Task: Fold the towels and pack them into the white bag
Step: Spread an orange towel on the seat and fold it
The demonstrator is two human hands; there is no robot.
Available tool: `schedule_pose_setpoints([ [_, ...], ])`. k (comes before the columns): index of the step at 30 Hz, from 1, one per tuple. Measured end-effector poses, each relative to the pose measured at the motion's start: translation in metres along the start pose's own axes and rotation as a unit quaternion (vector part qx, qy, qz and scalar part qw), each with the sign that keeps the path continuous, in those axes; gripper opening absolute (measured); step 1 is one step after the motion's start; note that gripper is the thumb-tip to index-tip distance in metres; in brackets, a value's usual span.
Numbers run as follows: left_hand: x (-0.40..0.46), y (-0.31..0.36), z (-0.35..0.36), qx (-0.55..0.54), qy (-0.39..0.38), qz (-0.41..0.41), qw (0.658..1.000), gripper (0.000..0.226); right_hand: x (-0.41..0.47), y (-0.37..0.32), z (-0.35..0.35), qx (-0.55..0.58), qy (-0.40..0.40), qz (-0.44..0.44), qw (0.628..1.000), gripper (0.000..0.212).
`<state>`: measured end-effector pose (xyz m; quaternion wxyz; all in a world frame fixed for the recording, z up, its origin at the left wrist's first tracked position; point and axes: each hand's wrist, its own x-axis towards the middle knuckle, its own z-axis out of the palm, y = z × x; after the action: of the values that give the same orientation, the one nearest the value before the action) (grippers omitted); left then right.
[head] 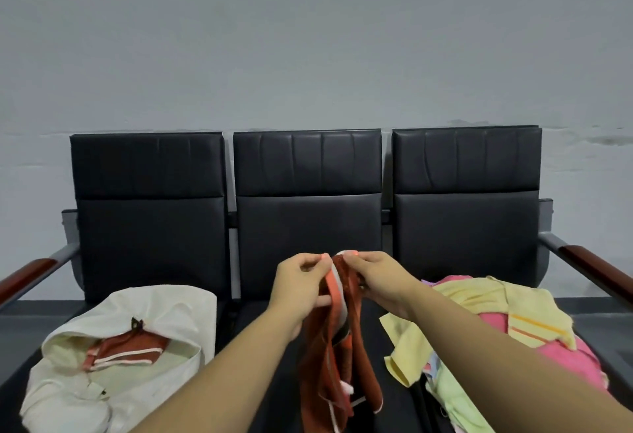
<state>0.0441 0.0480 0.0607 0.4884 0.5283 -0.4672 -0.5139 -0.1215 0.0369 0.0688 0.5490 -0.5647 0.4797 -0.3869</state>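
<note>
- Left hand (301, 282) and right hand (376, 278) each pinch the red towel's (339, 357) top edge, centre.
- White bag (113, 347) at 8 o'clock holds a folded red towel (126, 348).
- Towel pile (496, 333) at 4 o'clock.

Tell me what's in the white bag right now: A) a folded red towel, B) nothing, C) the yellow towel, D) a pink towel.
A: a folded red towel with white stripes lies in the open mouth of the white bag; the yellow towel is still in the pile on the right.
</note>
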Motion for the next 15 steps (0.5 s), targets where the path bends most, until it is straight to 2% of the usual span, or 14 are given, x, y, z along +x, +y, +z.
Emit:
schedule_pose_setpoints([
  [6,-0.0073,0.0067,0.0072,0.031,0.017,0.033,0.999,0.018,-0.0031,-0.0075,0.0084,-0.016,-0.034,-0.013,0.999,0.038],
  [10,-0.0081,0.0071,0.0050,0.055,-0.031,0.033,0.997,0.025,-0.0071,-0.0104,0.0104,-0.022,-0.049,-0.028,0.998,0.035],
  [13,-0.0075,0.0072,0.0031,0.082,-0.095,0.034,0.991,0.044,-0.0071,-0.0107,0.0099,-0.096,0.013,-0.064,0.993,0.030],
  [15,-0.0075,0.0086,-0.0023,0.059,-0.101,0.020,0.993,0.049,-0.0063,-0.0098,0.0057,-0.111,0.037,-0.078,0.990,0.029],
])
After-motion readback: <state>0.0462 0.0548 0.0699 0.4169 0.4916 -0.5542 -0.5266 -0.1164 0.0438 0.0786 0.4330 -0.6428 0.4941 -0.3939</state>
